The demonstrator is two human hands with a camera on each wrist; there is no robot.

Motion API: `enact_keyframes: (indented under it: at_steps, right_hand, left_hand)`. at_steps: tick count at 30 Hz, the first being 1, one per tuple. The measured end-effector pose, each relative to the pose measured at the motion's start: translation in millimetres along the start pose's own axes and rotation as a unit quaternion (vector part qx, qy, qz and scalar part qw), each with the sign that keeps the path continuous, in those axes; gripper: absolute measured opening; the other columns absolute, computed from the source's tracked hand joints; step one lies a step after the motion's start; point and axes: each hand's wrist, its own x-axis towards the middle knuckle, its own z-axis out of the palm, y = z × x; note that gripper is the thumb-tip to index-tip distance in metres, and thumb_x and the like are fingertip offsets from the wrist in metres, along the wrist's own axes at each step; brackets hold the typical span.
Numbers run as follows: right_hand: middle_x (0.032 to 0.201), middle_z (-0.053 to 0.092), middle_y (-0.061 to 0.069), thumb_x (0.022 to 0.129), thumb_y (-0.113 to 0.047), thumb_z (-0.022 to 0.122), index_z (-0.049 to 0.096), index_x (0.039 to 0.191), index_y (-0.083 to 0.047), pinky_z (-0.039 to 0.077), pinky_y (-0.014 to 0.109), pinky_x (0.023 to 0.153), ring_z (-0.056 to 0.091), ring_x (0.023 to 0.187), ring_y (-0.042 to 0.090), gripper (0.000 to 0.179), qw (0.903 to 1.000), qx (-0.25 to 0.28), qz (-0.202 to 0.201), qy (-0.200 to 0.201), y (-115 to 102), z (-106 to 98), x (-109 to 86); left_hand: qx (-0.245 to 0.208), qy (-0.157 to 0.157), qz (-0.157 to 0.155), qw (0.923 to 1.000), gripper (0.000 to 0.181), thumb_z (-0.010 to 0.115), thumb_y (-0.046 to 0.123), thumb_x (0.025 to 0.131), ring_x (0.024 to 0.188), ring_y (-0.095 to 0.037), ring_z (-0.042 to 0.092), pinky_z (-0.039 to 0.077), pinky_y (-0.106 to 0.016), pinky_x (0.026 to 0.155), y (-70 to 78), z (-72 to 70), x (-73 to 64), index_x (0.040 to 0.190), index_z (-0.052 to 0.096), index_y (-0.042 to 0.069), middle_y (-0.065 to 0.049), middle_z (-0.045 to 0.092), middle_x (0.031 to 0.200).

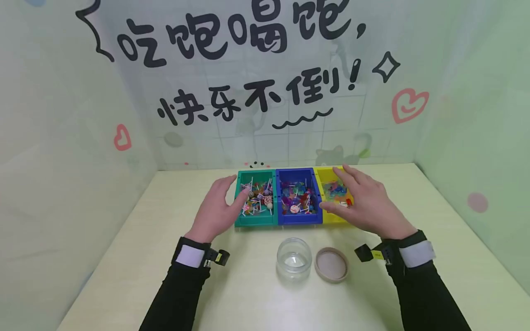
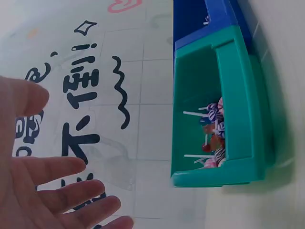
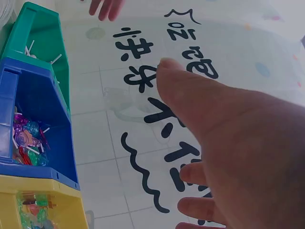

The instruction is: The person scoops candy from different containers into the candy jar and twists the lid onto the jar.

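My left hand point(image 1: 215, 209) hovers by the left side of a green bin point(image 1: 256, 221), fingers spread and holding nothing; in the left wrist view a gap separates it from the bin. My right hand point(image 1: 370, 204), also with spread fingers and nothing held, hangs over the yellow bin point(image 1: 333, 220) and hides part of it. Between them stands a blue bin point(image 1: 299, 219). Small striped lollipops point(image 2: 217, 114) lie in the green bin. Lollipops with coloured heads point(image 3: 31, 133) fill part of the blue one, and small translucent coloured pieces point(image 1: 334, 189) lie in the yellow one.
Nearer me on the pale table point(image 1: 240, 294) stands a clear glass jar point(image 1: 294, 257), uncovered. A round lid point(image 1: 332, 265) lies just right of it. Behind the bins rises a printed cloth backdrop point(image 1: 248, 142), with pale sheets on both sides.
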Motion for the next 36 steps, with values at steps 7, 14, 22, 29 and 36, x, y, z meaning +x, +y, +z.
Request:
enact_keyframes:
  at_steps: [7,14,22,29,36]
  right_hand:
    - [0.170,0.042,0.026,0.100,-0.067,0.069,0.040,0.170,-0.009,0.040,0.075,0.122,0.041,0.155,0.052,0.095,0.9986,0.038,0.035,0.009,15.0,-10.0,-9.0]
    - [0.166,0.044,0.029,0.099,-0.075,0.064,0.040,0.169,-0.007,0.043,0.075,0.118,0.045,0.151,0.051,0.100,0.9977,0.035,0.058,-0.003,33.9,-11.6,-19.6]
    - [0.163,0.046,0.031,0.101,-0.072,0.064,0.041,0.167,-0.004,0.046,0.075,0.114,0.049,0.146,0.051,0.098,0.9967,0.030,0.074,-0.017,51.5,-5.5,-36.0]
    - [0.161,0.048,0.031,0.102,-0.072,0.062,0.042,0.166,-0.002,0.048,0.075,0.111,0.052,0.143,0.052,0.096,0.9955,0.020,0.090,-0.024,68.6,-1.2,-54.5]
    - [0.152,0.057,0.030,0.102,-0.070,0.065,0.051,0.159,-0.001,0.059,0.066,0.095,0.065,0.125,0.047,0.090,0.9927,0.007,0.109,-0.051,85.9,4.5,-71.6]
  left_hand:
    - [-0.092,0.002,-0.087,0.9920,0.062,0.055,0.045,0.115,0.143,-0.043,0.060,0.056,-0.059,0.113,-30.2,2.3,1.8,0.162,0.050,0.006,-0.021,0.057,0.160]
    - [-0.170,-0.017,-0.160,0.9723,0.058,0.057,0.047,0.114,0.129,-0.036,0.071,0.063,-0.049,0.106,-52.6,15.5,4.6,0.158,0.057,0.010,-0.019,0.067,0.145]
    - [-0.231,-0.007,-0.188,0.9547,0.052,0.063,0.048,0.111,0.116,-0.031,0.075,0.066,-0.040,0.098,-65.8,36.6,4.5,0.146,0.067,0.010,-0.016,0.070,0.132]
    - [-0.233,0.019,-0.187,0.9541,0.044,0.063,0.046,0.112,0.105,-0.028,0.075,0.067,-0.041,0.093,-64.5,50.0,10.5,0.133,0.069,0.007,-0.015,0.071,0.118]
    - [-0.212,0.017,-0.186,0.9594,0.041,0.063,0.044,0.112,0.094,-0.026,0.072,0.066,-0.039,0.089,-63.8,40.7,13.4,0.120,0.070,0.005,-0.014,0.074,0.107]
